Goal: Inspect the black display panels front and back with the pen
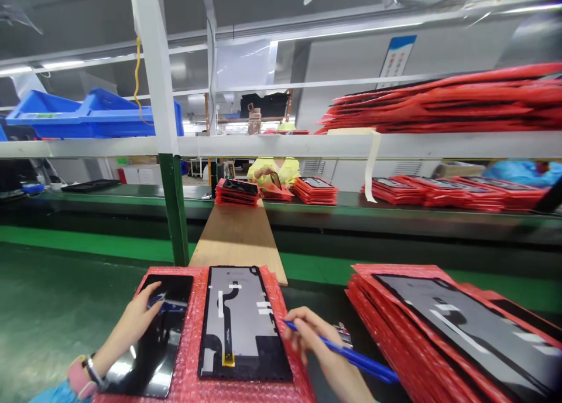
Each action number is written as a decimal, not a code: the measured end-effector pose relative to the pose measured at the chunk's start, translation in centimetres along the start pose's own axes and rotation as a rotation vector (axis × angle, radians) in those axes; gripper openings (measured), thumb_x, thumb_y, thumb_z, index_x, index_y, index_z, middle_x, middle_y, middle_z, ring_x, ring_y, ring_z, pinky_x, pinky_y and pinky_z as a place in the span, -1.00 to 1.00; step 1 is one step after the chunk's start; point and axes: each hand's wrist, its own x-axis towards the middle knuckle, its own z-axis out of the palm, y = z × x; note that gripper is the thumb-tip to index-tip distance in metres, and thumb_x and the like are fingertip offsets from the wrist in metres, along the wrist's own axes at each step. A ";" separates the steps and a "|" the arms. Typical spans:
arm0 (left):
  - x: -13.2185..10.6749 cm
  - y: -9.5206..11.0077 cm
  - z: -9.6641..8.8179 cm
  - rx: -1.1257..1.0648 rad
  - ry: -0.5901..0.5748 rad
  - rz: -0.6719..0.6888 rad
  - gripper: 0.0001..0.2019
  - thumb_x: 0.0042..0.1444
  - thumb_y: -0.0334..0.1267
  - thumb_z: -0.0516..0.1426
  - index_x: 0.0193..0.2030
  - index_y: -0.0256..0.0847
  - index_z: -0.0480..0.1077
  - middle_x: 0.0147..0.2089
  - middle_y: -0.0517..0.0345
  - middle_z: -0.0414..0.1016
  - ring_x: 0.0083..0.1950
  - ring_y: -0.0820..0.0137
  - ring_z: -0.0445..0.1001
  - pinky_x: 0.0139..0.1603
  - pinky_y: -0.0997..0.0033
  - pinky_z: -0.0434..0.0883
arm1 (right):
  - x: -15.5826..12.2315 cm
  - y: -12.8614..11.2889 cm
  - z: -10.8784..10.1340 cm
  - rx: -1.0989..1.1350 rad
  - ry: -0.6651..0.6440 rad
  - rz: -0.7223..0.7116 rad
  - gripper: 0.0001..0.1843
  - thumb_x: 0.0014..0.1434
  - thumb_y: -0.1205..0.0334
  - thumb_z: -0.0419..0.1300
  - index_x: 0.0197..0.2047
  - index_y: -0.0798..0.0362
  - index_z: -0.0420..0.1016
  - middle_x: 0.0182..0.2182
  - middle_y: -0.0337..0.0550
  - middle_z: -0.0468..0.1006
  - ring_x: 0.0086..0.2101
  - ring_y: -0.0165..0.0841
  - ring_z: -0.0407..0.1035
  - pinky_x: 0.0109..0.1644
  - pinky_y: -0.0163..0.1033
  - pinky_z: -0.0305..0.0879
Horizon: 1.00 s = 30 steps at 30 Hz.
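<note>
My left hand [143, 314] rests with fingers apart on a glossy black display panel [169, 333], which lies face up at a slant. Beside it, a second display panel [239, 315] lies with its grey back up, showing white tape strips, a dark flex cable and a yellow tab. Both lie on red bubble wrap [193, 333]. At the right edge of the grey-backed panel, my right hand [309, 335] is closed around a slim blue pen [360, 361], its tip pointing left toward that panel. Whether the tip touches anything, I cannot tell.
A tall stack of red bubble-wrap sleeves [386, 327] with panels stands at the right. A wooden board [239, 233] bridges toward more stacks and a co-worker in yellow [287, 168]. A green post [173, 215] rises at left. Blue bins [114, 116] sit on the shelf.
</note>
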 end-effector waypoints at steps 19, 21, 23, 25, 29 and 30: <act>-0.7 4.0 7.0 -0.353 -0.380 -0.347 -0.76 -0.21 -0.42 0.25 -0.35 -0.21 0.32 -0.51 0.30 0.44 -0.47 0.47 0.43 -0.30 0.41 0.35 | 2.1 1.1 4.8 -0.145 0.076 -0.055 -0.67 -0.14 0.11 0.09 -0.69 -0.08 -0.06 -0.71 -0.40 0.01 -0.61 -0.43 -0.03 -0.48 -0.25 -0.11; -0.3 4.3 7.3 -0.363 -0.390 -0.346 -0.77 -0.22 -0.40 0.28 -0.39 -0.23 0.34 -0.52 0.30 0.45 -0.51 0.49 0.41 -0.34 0.42 0.35 | 2.2 1.4 4.6 -0.100 0.098 -0.036 -0.65 -0.11 0.11 0.11 -0.68 -0.08 -0.05 -0.71 -0.40 0.02 -0.61 -0.43 -0.02 -0.49 -0.26 -0.09; -0.3 4.8 8.1 -0.380 -0.429 -0.321 -0.78 -0.26 -0.38 0.31 -0.43 -0.27 0.40 -0.52 0.23 0.49 -0.50 0.47 0.43 -0.34 0.41 0.36 | 2.5 1.6 4.5 -0.041 0.089 -0.013 -0.61 -0.07 0.04 0.14 -0.69 -0.08 -0.02 -0.76 -0.41 0.06 -0.64 -0.45 -0.01 -0.51 -0.27 -0.07; -0.6 5.3 9.2 -0.414 -0.465 -0.278 -0.77 -0.31 -0.39 0.32 -0.42 -0.31 0.46 -0.48 0.13 0.55 -0.44 0.39 0.49 -0.30 0.39 0.38 | 2.6 1.8 4.3 0.026 0.063 0.004 -0.54 -0.03 -0.08 0.17 -0.69 -0.07 0.03 -0.81 -0.41 0.11 -0.68 -0.47 -0.01 -0.53 -0.28 -0.05; -1.7 6.0 11.1 -0.497 -0.426 -0.176 -0.64 -0.38 -0.51 0.20 -0.30 -0.31 0.49 -0.36 0.08 0.62 -0.37 0.35 0.52 -0.30 0.41 0.39 | 2.4 1.6 3.5 0.138 0.055 0.030 -0.47 0.01 -0.31 0.16 -0.58 -0.01 0.26 -0.84 -0.38 0.23 -0.77 -0.52 -0.05 -0.64 -0.33 -0.16; -1.9 6.1 11.2 -0.508 -0.403 -0.154 -0.61 -0.39 -0.53 0.17 -0.28 -0.31 0.48 -0.35 0.09 0.62 -0.38 0.36 0.52 -0.32 0.42 0.38 | 2.3 1.4 3.1 0.160 0.074 0.031 -0.46 0.03 -0.34 0.13 -0.52 0.02 0.35 -0.84 -0.38 0.25 -0.78 -0.52 -0.05 -0.66 -0.34 -0.19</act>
